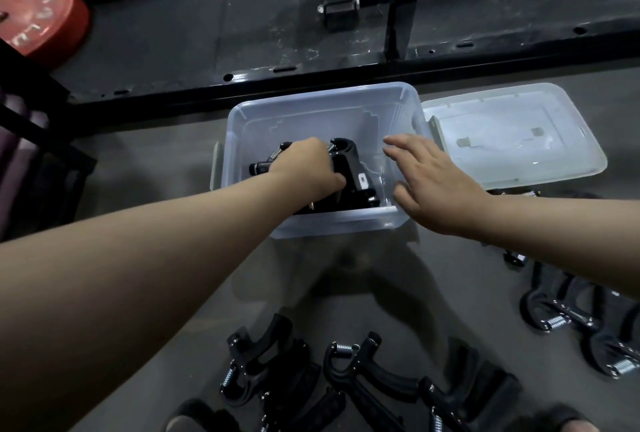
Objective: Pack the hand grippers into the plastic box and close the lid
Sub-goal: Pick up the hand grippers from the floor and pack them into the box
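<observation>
Gripping a hand gripper (349, 175) inside the plastic box (311, 109), my left hand (308, 168) curls; right hand (433, 182) spread; floor grippers (349, 372) and lid (512, 134) remain.

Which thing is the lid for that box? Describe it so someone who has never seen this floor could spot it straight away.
Find the clear plastic box in the middle of the grey floor, where the left hand holds a black hand gripper inside. The lid lies flat on the floor against the box's right side, beyond the open right hand. It is the only pale, see-through flat panel; everything else around is black.
</observation>
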Demonstrator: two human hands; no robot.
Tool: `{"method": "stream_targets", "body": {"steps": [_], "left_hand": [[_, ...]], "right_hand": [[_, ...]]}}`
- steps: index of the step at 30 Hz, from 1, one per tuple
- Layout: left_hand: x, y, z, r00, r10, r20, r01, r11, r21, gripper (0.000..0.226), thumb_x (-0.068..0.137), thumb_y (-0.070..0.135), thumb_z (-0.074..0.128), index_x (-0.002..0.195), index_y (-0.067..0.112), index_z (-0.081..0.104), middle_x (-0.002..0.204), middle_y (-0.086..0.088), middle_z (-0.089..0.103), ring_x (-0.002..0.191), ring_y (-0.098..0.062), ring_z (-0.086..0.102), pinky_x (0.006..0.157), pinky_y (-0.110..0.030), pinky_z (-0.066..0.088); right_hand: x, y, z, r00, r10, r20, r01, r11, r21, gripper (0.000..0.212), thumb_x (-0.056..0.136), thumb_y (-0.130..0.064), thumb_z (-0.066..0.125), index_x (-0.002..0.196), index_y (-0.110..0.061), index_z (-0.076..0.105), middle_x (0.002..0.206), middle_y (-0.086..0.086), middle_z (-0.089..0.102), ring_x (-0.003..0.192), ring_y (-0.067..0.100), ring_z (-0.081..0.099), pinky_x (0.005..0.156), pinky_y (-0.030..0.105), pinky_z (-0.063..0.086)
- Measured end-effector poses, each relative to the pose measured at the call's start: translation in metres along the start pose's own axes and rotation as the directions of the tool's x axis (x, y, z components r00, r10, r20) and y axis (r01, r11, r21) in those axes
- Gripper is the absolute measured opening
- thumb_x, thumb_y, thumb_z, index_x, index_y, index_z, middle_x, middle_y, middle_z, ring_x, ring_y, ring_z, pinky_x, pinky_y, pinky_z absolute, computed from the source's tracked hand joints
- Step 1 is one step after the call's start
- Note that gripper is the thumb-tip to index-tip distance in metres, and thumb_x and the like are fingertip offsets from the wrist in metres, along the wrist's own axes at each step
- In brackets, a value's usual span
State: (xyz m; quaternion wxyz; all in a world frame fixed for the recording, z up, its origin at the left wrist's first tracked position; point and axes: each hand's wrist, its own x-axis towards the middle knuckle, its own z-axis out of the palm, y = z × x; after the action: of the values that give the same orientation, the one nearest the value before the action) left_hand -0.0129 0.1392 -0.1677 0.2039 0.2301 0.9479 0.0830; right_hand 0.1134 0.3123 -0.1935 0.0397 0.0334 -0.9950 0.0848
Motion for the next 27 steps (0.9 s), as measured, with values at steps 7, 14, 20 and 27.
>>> {"method": "stream_targets", "body": {"steps": [7,14,20,27], "left_hand": [[-0.001,-0.001,0.017,0.994,0.108,0.03,-0.111,0.977,0.182,0.038,0.085,0.05,0.063,0.075,0.016,0.048,0.072,0.0,0.051,0.073,-0.024,0.055,0.061,-0.032,0.043],[-0.009,0.007,0.02,0.998,0.063,-0.031,-0.054,0.97,0.236,0.032,0.085,0.049,0.06,0.084,0.018,0.05,0.085,-0.001,0.059,0.078,-0.025,0.056,0.068,-0.033,0.045],[-0.013,0.004,0.019,0.994,0.11,-0.023,-0.104,0.979,0.176,0.029,0.099,0.031,0.041,0.077,0.013,0.047,0.087,-0.011,0.058,0.079,-0.034,0.055,0.067,-0.037,0.045],[-0.025,-0.007,0.043,0.898,0.178,-0.402,-0.09,0.97,0.227,0.051,0.083,0.037,0.023,0.092,0.01,0.066,0.091,-0.01,0.058,0.088,-0.03,0.049,0.077,-0.04,0.041]], "right_hand": [[0.001,0.001,0.002,1.0,0.005,0.002,-0.005,1.0,-0.007,0.051,0.088,-0.017,0.051,0.136,0.001,0.049,0.141,0.013,0.046,0.131,0.025,0.039,0.114,0.025,0.019],[0.002,0.002,0.004,1.0,-0.008,0.012,0.009,0.999,-0.033,0.051,0.085,-0.021,0.044,0.13,0.002,0.054,0.133,0.013,0.052,0.123,0.027,0.046,0.11,0.027,0.023],[0.002,0.001,0.004,1.0,-0.008,0.007,0.008,0.999,-0.04,0.05,0.086,-0.02,0.045,0.13,0.002,0.054,0.133,0.013,0.052,0.123,0.026,0.045,0.11,0.029,0.024],[0.002,0.001,0.004,1.0,-0.008,0.011,0.009,0.999,-0.036,0.05,0.086,-0.022,0.041,0.126,0.001,0.057,0.131,0.012,0.053,0.121,0.026,0.047,0.109,0.032,0.029]]}}
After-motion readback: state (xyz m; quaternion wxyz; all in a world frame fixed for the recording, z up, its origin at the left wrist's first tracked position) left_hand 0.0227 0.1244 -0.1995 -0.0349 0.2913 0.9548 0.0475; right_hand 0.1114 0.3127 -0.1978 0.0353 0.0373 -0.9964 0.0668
